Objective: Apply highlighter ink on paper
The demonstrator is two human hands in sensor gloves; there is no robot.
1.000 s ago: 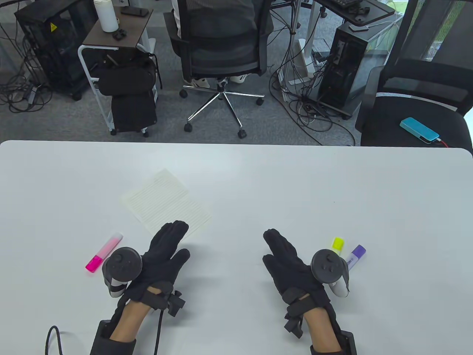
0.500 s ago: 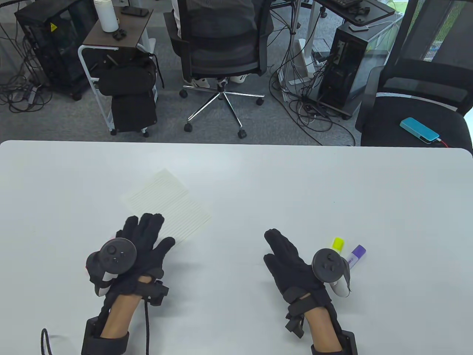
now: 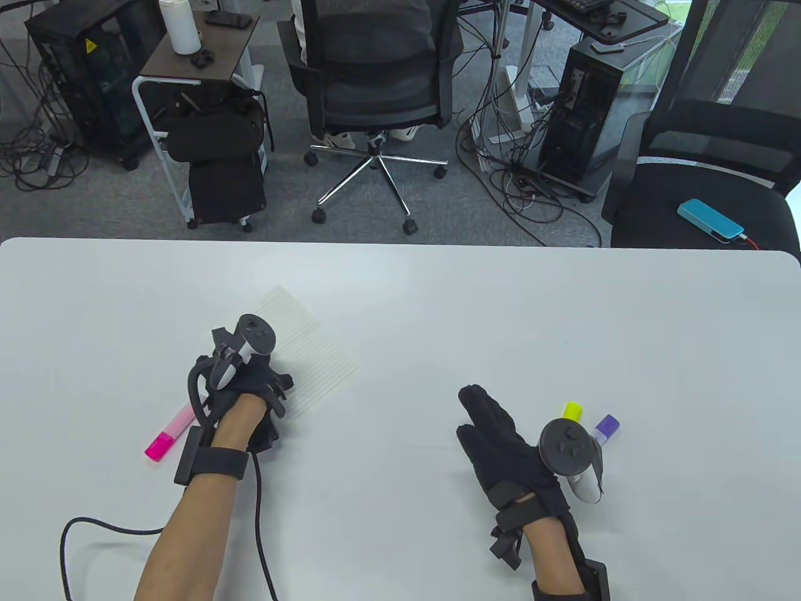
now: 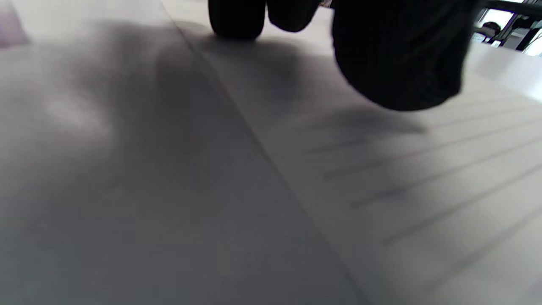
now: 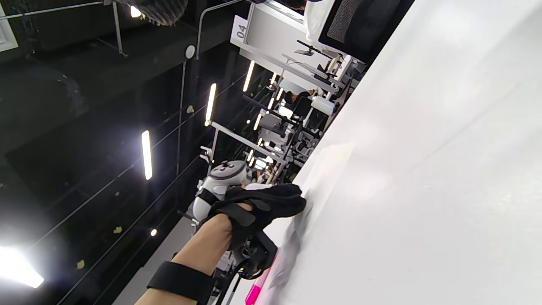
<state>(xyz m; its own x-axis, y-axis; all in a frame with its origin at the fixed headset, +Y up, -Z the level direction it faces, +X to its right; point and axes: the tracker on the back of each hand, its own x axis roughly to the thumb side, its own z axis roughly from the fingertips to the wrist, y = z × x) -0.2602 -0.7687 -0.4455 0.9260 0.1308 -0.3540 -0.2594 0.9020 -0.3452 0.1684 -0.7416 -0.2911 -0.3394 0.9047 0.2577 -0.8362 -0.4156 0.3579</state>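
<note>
A lined sheet of paper (image 3: 313, 344) lies on the white table (image 3: 438, 300), left of the middle. My left hand (image 3: 247, 382) rests on the sheet's near-left part with the fingers down; the tracker on its back hides them. In the left wrist view the fingertips (image 4: 237, 19) touch down at the paper (image 4: 423, 190) edge. A pink highlighter (image 3: 169, 435) lies just left of that wrist, untouched. My right hand (image 3: 485, 416) lies open and empty on the table. A yellow highlighter (image 3: 572, 410) and a purple highlighter (image 3: 606, 427) lie right beside it.
The left glove's black cable (image 3: 112, 529) loops over the table near the front edge. Beyond the far edge stand an office chair (image 3: 375, 81), a small cart (image 3: 200, 62) and computer towers. A second chair (image 3: 701, 200) holds a blue device.
My left hand has moved forward onto the paper and rolled its wrist, uncovering the pink highlighter. My right hand has shifted slightly to the right.
</note>
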